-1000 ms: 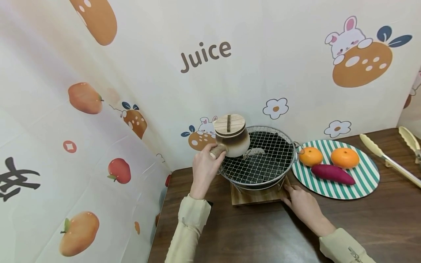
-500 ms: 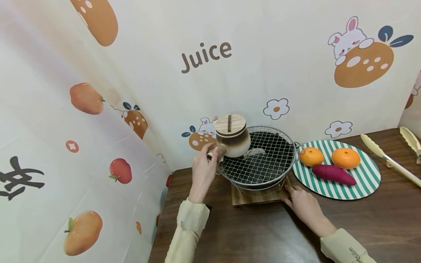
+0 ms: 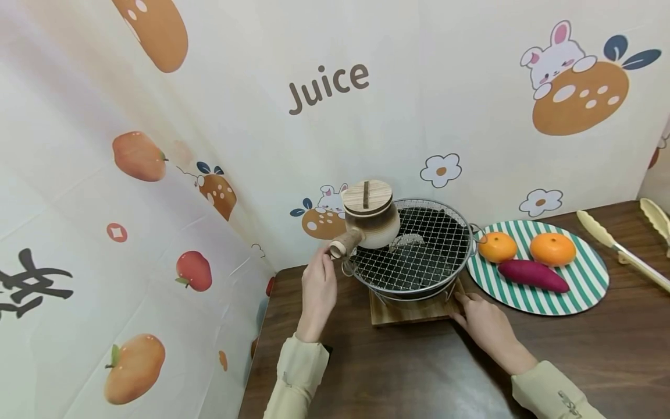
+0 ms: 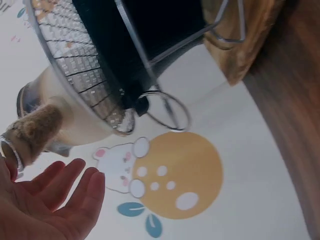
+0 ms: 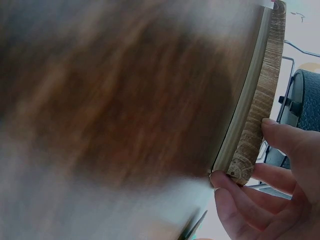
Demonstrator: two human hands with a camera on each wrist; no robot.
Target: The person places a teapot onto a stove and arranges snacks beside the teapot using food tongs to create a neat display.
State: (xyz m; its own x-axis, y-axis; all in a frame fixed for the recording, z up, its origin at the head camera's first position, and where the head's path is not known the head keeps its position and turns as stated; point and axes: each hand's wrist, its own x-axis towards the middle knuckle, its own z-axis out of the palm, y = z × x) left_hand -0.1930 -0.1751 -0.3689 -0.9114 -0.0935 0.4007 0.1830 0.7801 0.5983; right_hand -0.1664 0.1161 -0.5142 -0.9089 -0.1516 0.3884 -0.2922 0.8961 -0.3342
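A side-handled teapot with a wooden lid sits at the left of the round wire grill rack. My left hand is at the end of the teapot's wrapped handle. In the left wrist view the fingers of that hand are loosely spread below the handle, not wrapped round it. My right hand pinches the near right corner of the wooden board under the grill. The right wrist view shows the thumb and fingers on either side of the board.
Right of the grill lies a striped oval placemat with two oranges and a purple sweet potato. Cream-tipped tongs lie further right. A printed wall stands close behind the grill, another on the left.
My left hand has loosened its grip on the teapot handle and moved slightly down and toward me. The teapot stays on the rack. My right hand keeps its hold on the board.
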